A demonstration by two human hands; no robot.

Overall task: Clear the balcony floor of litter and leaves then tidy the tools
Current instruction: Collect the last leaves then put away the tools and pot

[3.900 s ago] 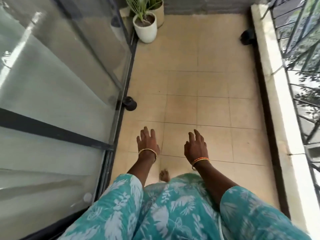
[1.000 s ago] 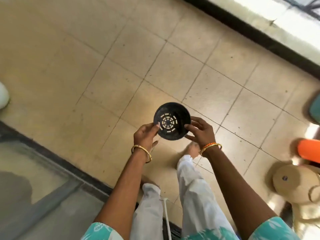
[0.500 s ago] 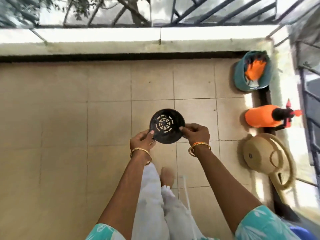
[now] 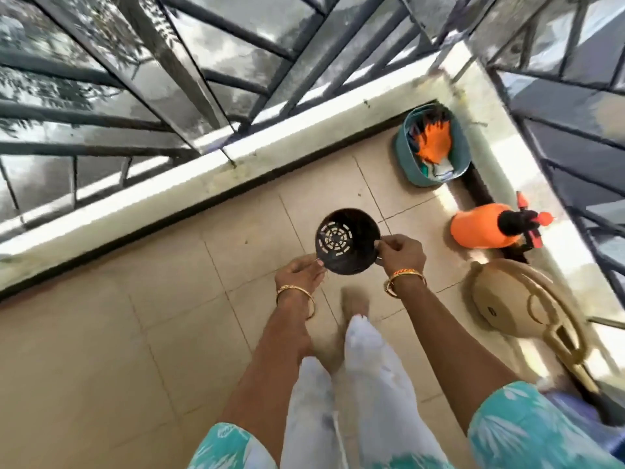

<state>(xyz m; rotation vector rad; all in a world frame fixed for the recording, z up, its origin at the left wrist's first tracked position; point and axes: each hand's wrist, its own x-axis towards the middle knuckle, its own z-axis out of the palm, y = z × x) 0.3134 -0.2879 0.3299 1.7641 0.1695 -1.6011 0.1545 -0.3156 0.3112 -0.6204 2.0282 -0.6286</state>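
Observation:
I hold a small empty black plastic plant pot [image 4: 348, 240] with a slotted bottom in front of me, above the tiled balcony floor [image 4: 135, 333]. My left hand [image 4: 299, 270] pinches its rim at the lower left. My right hand [image 4: 402, 252] grips the rim on the right side. The pot's mouth faces me, so I see its drain holes. In the corner stand a teal bucket [image 4: 460, 154] with orange gloves [image 4: 434, 140] inside, an orange spray bottle [image 4: 480, 226] lying on its side, and a beige dustpan [image 4: 510, 302].
A low whitish parapet [image 4: 169, 194] with a dark metal railing [image 4: 189, 82] runs along the far and right sides. The tools crowd the right corner. My feet and white trousers [image 4: 355, 384] are below the pot. A blue object [image 4: 575, 414] shows at the lower right.
Earlier my hands were empty; now both hold the black pot. Over the last second my view swung toward the railing corner, and the pot moved closer to the bucket and sprayer.

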